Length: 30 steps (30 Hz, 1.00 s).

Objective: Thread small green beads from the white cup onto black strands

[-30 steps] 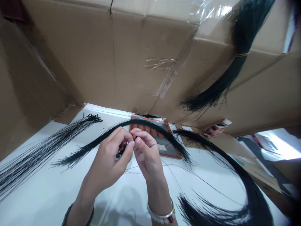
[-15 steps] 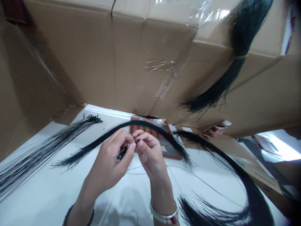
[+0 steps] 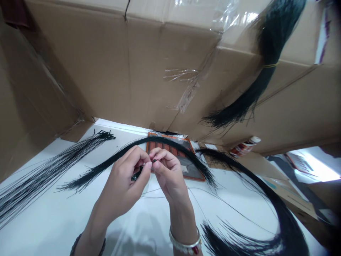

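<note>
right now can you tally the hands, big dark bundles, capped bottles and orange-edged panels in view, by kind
Hands: 2
Big dark bundles: 4
Capped bottle: 1
Orange-edged panel: 1
Total: 8
Not counted: the small dark material in the fingers, mostly hidden.

Between your fingertips, the tiny dark piece [image 3: 154, 161] is too small to identify. Your left hand [image 3: 125, 185] curls over the dark glossy thing [image 3: 137, 174], so most of its shape is hidden from you. Just beyond your fingers, the orange-edged panel [image 3: 193, 171] is partly covered by your right hand [image 3: 170, 177] and the arched bundle [image 3: 160, 139]. Left of them, the loose bundle [image 3: 61, 170] runs off the left edge; to their lower right, the curved bundle [image 3: 289, 220] leaves at the bottom. Farther right, the bottle's [image 3: 243, 147] lettering is blurred.
</note>
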Available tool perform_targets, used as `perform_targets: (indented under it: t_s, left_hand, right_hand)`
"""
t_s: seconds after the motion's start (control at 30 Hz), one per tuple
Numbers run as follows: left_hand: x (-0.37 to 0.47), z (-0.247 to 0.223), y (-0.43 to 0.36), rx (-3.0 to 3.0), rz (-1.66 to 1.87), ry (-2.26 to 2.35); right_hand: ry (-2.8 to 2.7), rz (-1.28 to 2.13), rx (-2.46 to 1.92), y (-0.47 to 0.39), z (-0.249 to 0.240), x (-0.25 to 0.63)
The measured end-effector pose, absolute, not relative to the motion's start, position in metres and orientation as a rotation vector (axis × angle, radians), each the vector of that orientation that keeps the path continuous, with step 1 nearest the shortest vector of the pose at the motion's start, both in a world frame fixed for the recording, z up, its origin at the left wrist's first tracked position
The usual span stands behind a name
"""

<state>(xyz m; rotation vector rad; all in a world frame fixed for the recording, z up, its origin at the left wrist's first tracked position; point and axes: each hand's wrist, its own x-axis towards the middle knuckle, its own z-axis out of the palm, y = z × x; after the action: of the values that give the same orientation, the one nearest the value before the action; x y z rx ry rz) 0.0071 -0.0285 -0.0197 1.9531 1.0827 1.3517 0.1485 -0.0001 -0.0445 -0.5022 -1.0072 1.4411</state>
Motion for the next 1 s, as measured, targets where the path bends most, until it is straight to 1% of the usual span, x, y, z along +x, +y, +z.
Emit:
perform_targets:
  t_s: [0.37, 0.6, 0.7, 0.83, 1.0]
  left_hand:
    - [0.008, -0.027, -0.03, 1.762, 1.223, 1.061]
    - [0.015, -0.029, -0.025, 1.859, 1.205, 1.111]
    - [0.012, -0.028, -0.024, 1.838, 1.177, 1.089]
    - [0.009, -0.026, -0.025, 1.812, 1.175, 1.05]
    - [0.012, -0.023, -0.025, 1.816, 1.102, 1.197]
  right_hand:
    - [-1.051, 1.438, -0.548, 0.001, -0.046, 0.146]
    - [-1.346, 1.106, -0.81, -0.005, -0.043, 0.143]
    - [-1.415, 0.997, -0.854, -0.008, -0.038, 0.147]
    - [-1.379, 0.953, -0.819, -0.008, -0.038, 0.155]
    - [-1.312, 0.949, -0.779, -0.007, -0.039, 0.155]
